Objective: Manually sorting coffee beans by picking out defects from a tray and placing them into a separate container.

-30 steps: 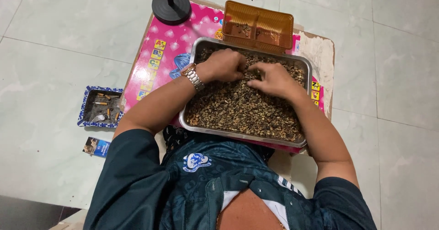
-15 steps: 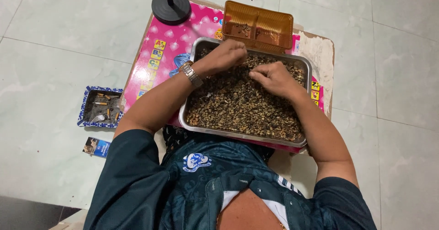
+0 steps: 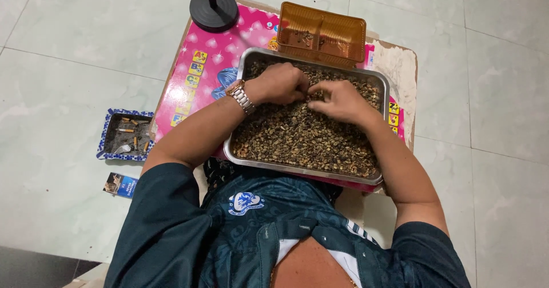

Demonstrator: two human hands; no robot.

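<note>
shirt [image 3: 189, 231]: dark teal, short sleeves, pale chest crest | wristwatch [image 3: 241, 96]: metal band, left wrist

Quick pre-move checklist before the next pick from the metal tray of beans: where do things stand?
1. Left hand on the beans: ok.
2. Right hand on the beans beside it: ok.
3. Anything pinched in the fingers: cannot tell.
4. Metal tray lying flat on the pink board: ok.
5. Orange tray just beyond the metal tray, with room inside: ok.
6. Ashtray on the floor, apart from the work: ok.
</note>
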